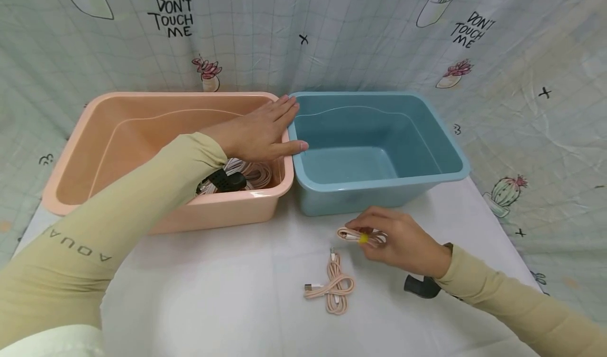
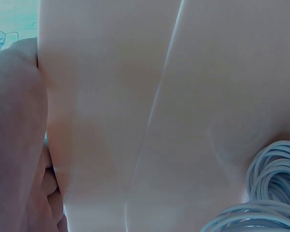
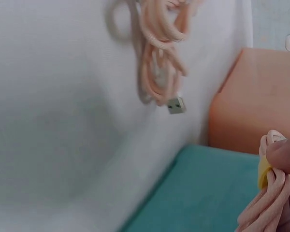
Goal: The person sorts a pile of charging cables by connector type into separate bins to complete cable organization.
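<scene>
My left hand (image 1: 262, 131) rests across the side rims where the pink bin (image 1: 237, 205) and the blue bin (image 1: 348, 192) meet, fingers extended and thumb over the blue rim. In the left wrist view, that hand (image 2: 17, 130) lies along the pink bin's wall (image 2: 106, 96). My right hand (image 1: 403, 238) pinches a coiled pink cable (image 1: 351, 234) banded with a yellow tie (image 3: 264, 172), in front of the blue bin. Another pink USB cable (image 1: 338, 288), bundled crosswise, lies on the white table nearby.
Several coiled cables (image 1: 258, 175) lie inside the pink bin, partly hidden by my left arm. Dark wrist-camera parts show at the left wrist (image 1: 232, 181) and right wrist (image 1: 422, 287). A printed curtain (image 1: 256, 20) hangs behind the bins.
</scene>
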{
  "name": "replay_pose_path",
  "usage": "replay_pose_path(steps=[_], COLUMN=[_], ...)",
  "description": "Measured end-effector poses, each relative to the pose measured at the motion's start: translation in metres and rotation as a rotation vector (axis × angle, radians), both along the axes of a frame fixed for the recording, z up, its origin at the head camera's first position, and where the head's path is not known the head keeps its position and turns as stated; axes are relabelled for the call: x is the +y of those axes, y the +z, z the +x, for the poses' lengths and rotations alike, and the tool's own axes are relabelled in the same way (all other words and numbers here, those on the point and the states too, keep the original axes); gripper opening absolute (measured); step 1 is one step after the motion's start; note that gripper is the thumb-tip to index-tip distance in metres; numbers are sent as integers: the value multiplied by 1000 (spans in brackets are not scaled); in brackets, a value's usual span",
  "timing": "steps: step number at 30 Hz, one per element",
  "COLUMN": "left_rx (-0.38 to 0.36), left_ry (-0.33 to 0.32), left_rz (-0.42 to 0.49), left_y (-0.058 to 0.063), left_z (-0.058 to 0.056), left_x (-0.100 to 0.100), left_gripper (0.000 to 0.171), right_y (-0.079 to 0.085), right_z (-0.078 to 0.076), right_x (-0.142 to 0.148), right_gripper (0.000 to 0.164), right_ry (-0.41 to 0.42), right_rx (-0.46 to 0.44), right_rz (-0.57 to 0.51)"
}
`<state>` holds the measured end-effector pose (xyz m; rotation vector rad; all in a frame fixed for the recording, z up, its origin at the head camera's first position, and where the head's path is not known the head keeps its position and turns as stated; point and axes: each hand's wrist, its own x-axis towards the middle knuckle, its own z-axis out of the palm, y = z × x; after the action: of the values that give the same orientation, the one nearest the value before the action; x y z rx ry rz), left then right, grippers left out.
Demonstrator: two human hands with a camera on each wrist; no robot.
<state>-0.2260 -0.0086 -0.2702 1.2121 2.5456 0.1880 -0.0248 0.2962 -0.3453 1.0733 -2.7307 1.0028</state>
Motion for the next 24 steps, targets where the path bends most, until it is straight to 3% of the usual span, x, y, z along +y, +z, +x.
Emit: replay_pose_path(steps=[13,24], left_rx=[4,11], left_ry=[5,-2], left_rz=[1,0], left_y=[0,0], left_z=[0,0], left_x=[-1,0], left_gripper=[94,93], right_y=[34,60], right_z=[5,3], right_x=[-12,-21], right_gripper=[52,53], right_ry=[16,119], right_rx=[-6,37], right_rz=[-44,-84])
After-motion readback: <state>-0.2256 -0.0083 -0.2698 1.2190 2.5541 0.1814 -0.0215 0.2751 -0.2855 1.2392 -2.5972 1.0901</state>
